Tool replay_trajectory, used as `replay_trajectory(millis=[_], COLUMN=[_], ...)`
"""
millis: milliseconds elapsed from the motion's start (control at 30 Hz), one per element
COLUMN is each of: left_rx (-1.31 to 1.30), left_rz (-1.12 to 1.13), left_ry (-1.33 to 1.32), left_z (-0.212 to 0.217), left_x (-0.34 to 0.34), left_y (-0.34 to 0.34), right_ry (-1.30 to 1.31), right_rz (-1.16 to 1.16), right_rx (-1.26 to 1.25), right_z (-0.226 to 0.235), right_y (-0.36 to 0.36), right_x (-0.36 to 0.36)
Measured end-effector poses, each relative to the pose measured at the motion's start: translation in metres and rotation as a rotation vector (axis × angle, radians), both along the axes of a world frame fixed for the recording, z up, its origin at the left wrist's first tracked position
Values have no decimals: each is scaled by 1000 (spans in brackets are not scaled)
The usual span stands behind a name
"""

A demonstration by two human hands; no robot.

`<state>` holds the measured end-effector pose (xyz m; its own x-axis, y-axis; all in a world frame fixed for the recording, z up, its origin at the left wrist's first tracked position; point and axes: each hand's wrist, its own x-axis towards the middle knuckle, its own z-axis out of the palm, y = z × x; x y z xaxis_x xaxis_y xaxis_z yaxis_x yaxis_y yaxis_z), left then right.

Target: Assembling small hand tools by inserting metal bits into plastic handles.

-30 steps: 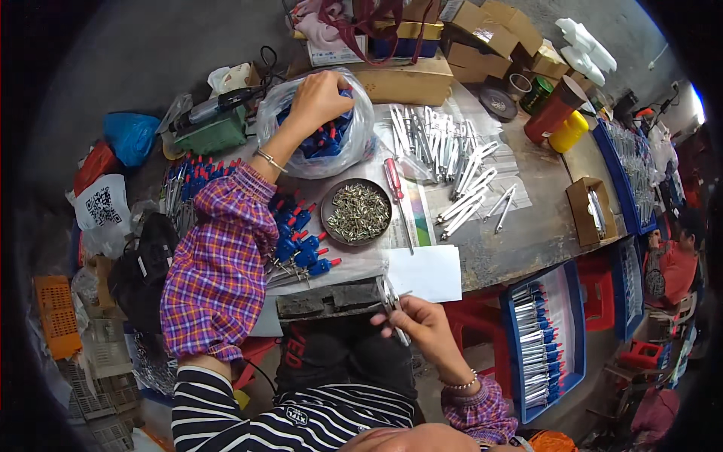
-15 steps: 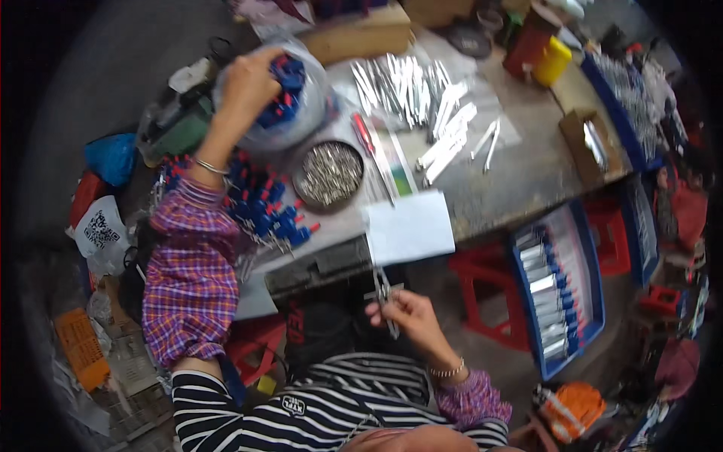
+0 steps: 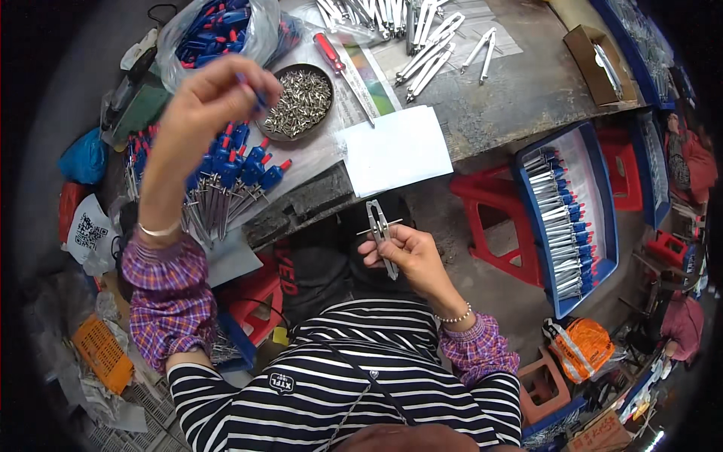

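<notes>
Now, far on our left, the left hand point(image 3: 215, 94) is raised above the tabletop point(image 3: 520, 83), its fingers point(image 3: 252, 81) pinched narrow on a small blue handle piece point(image 3: 258, 96) that only just peeks out of the grip. Below it lies a row of finished blue-and-red-handled tools point(image 3: 226, 177), their metal ends pointing toward us, and behind it sits a clear bag of blue and red handles point(image 3: 226, 26). Just right of the hand we have a round dish of small metal screws point(image 3: 300, 102), then a red-handled screwdriver point(image 3: 343, 68) lying across a colour-striped card, and a blank white sheet point(image 3: 395, 147) at the tabletop edge. Lower down, over our lap, the right hand point(image 3: 410, 256) has its fingers point(image 3: 392, 245) wrapped around a slim metal tool body point(image 3: 382, 237), held upright and well clear of the tabletop. Loose bare metal bodies point(image 3: 425, 41) are heaped farther back, and to the right a blue tray point(image 3: 572, 207) on a red stool holds neat rows of finished pieces. We'd judge this as the fitting step: handle picked, body ready. The next move calls for bringing the two hands together and lining the handle up squarely with the metal end.
</notes>
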<state>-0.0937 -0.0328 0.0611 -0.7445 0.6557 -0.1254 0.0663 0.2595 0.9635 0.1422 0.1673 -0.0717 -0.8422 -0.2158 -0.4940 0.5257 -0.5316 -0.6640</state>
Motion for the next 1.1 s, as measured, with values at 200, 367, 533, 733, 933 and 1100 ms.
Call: replay_trajectory(millis=[200, 367, 533, 733, 933, 1100], left_rx=[-84, -272, -284, -229, -208, -223], left_rz=[-161, -177, -212, -146, -87, -70], left_ry=[-299, -21, 72, 62, 79, 102], left_z=[-39, -51, -64, -79, -94, -93], left_x=[87, 114, 125, 132, 137, 141], left_y=[9, 18, 25, 35, 37, 37], right_ry=[20, 23, 106, 84, 188, 173], right_rz=[22, 53, 86, 35, 20, 36], right_rx=[1, 23, 57, 24, 183, 207], right_z=[3, 11, 13, 4, 2, -4], right_y=[-5, -7, -9, -12, -11, -13], right_x=[12, 14, 17, 21, 25, 29])
